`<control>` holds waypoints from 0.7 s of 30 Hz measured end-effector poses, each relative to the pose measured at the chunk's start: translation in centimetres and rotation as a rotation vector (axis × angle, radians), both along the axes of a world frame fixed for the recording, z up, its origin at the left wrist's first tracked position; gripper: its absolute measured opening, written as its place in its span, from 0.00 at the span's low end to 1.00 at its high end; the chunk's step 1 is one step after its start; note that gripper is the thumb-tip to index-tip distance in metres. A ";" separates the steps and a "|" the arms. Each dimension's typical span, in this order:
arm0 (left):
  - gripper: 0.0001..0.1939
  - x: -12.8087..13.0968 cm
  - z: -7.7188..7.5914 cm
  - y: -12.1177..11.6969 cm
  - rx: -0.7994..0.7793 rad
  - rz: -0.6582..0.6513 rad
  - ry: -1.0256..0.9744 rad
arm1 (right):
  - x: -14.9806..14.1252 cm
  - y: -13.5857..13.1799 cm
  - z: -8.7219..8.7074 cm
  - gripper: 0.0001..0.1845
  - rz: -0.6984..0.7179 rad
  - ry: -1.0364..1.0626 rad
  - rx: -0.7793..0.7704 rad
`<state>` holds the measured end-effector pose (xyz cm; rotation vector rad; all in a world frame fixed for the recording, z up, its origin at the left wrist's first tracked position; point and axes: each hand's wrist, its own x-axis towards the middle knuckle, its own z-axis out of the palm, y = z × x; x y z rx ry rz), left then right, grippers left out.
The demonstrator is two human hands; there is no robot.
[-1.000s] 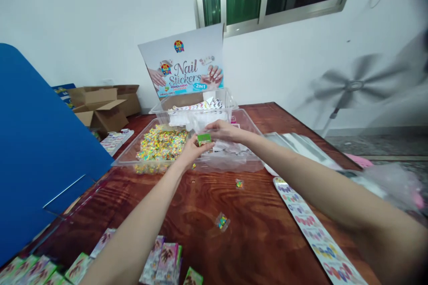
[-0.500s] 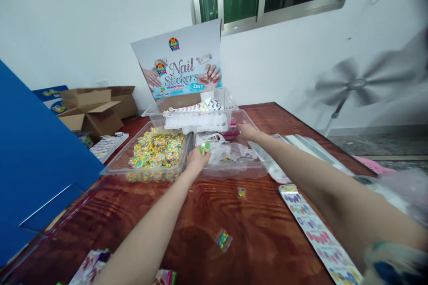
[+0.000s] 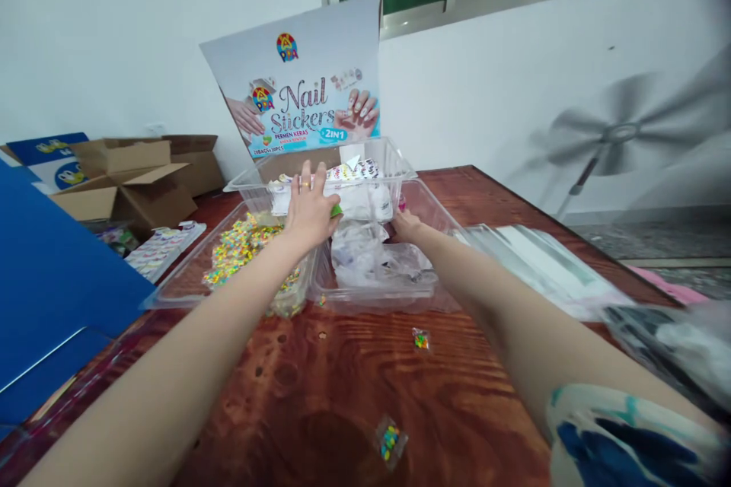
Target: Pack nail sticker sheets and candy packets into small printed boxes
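Note:
My left hand (image 3: pixel 311 209) is at the front of the upper clear tray (image 3: pixel 394 163), its fingers stretched upward over sheets of nail stickers (image 3: pixel 365 171). A small green piece (image 3: pixel 336 209), perhaps part of a packet, shows under its thumb. My right hand (image 3: pixel 406 227) reaches into the lower right clear tray (image 3: pixel 371 294), beside a crumpled clear plastic bag (image 3: pixel 357 255). Its fingertips are hidden below the upper tray, close to a pink item (image 3: pixel 401 202). In the lower left clear tray (image 3: pixel 171 291) lies a heap of small candy packets (image 3: pixel 240 247), partly behind my left arm.
Two candy packets (image 3: pixel 421 339) lie loose on the wooden table (image 3: pixel 320 411). A Nail Stickers display board (image 3: pixel 302 84) stands behind the trays. Cardboard boxes (image 3: pixel 131 186) and a blue panel (image 3: pixel 62 281) are on the left; clear plastic sleeves (image 3: pixel 537 266) and a fan (image 3: pixel 620 133) are on the right.
My left hand has risen from between the lower trays to the upper tray, its fingers now extended. My right hand has shifted slightly inward under the upper tray. The view has moved closer.

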<state>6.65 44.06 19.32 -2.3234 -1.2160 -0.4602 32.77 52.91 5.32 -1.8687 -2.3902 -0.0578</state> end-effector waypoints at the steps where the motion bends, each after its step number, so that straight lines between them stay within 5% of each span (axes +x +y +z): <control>1: 0.13 0.1 0.4 1.1 -0.043 0.019 0.022 | 0.1 -0.2 -0.1 0.49 -0.016 -0.018 0.006; 6: 0.15 0.2 -0.3 3.5 -0.131 0.149 -0.003 | 1.7 -1.4 1.4 0.37 0.027 -0.117 -0.004; 12: 0.15 -0.1 -1.1 3.8 -0.149 0.126 -0.065 | 3.2 -6.1 5.2 0.39 0.190 -0.157 -0.014; 18: 0.14 -0.2 -1.1 4.0 -0.196 0.093 -0.137 | 3.8 -18.4 11.5 0.34 0.118 0.005 0.098; 21: 0.14 -0.2 -1.1 4.0 -0.206 0.083 -0.161 | 2.9 -26.3 12.5 0.38 0.070 0.189 -0.045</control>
